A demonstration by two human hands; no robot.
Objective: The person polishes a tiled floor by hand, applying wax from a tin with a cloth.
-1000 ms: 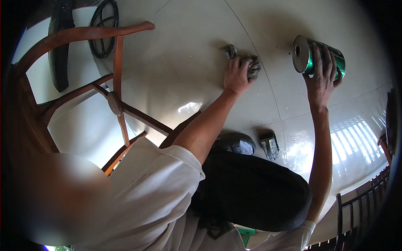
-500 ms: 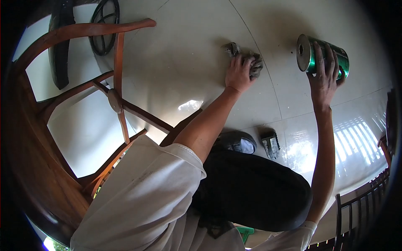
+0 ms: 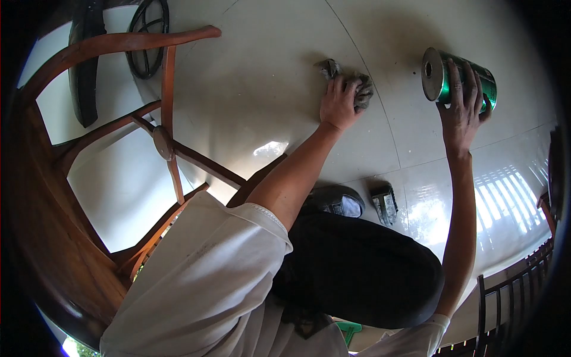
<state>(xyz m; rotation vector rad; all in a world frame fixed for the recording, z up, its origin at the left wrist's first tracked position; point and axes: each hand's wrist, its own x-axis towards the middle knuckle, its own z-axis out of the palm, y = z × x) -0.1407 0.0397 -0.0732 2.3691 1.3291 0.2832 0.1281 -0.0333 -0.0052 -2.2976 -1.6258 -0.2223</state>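
Note:
My left hand [image 3: 340,108] is closed over a crumpled grey rag [image 3: 361,94] and presses it on the pale tiled floor. A loose end of the rag sticks out beyond the fingers on the far side. Over to the right, my right hand [image 3: 461,113] grips a shiny green metal can [image 3: 440,72]. The can is tipped on its side, its round end with a dark hole facing left. My fingers wrap across the can's near side; part of its body is hidden behind them.
A small dark block with a whitish face [image 3: 384,204] lies by my shoe [image 3: 340,202]. A wooden chair frame [image 3: 169,101] stands at left, with a black ring-shaped part [image 3: 147,66] and a long dark curved piece [image 3: 84,89] beyond. Dark metal railings [image 3: 514,297] are at lower right.

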